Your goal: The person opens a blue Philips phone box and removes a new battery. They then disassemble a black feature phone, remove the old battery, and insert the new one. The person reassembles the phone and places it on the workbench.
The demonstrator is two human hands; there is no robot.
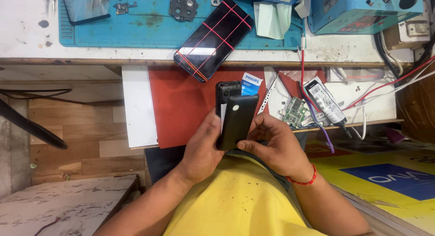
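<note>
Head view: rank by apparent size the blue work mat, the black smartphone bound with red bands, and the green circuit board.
1. Blue work mat, largest.
2. Black smartphone bound with red bands.
3. Green circuit board, smallest.
All lie at a similar distance, so the order is sure.

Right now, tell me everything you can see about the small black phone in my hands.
The small black phone is a compact handset that looks like matt plastic. Its back cover, a black panel with one round pale spot near the top, sits shifted off the body, so the phone's upper end shows above it. It is held roughly upright over the red sheet. The left hand grips its left side and the right hand touches the cover's lower right edge.
</note>
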